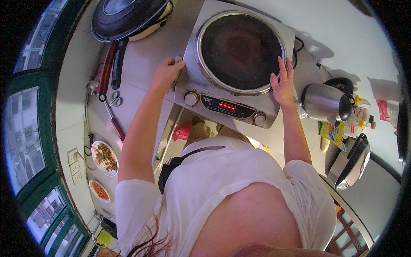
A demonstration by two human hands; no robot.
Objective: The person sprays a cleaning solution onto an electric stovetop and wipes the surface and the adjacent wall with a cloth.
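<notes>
A silver induction cooker (189, 80) with a round black cooking plate (242, 51) stands on the counter before me. Brownish marks stain the plate's middle. Red lights show on its display (227, 106), between two knobs. At the cooker's left edge, my left hand (167, 72) is closed around what looks like a grey cloth (178, 59), mostly hidden by the fingers. My right hand (283, 85) has its fingers spread and rests on the right side of the metal ring (282, 41) around the plate, holding nothing.
A lidded frying pan (128, 16) lies at the far left, near scissors (115, 99) and a ladle (110, 112). Two plates of food, one greenish (106, 157) and one orange (99, 191), sit by the wall. To the right are an electric kettle (324, 101), bottles (358, 115) and packets (334, 133).
</notes>
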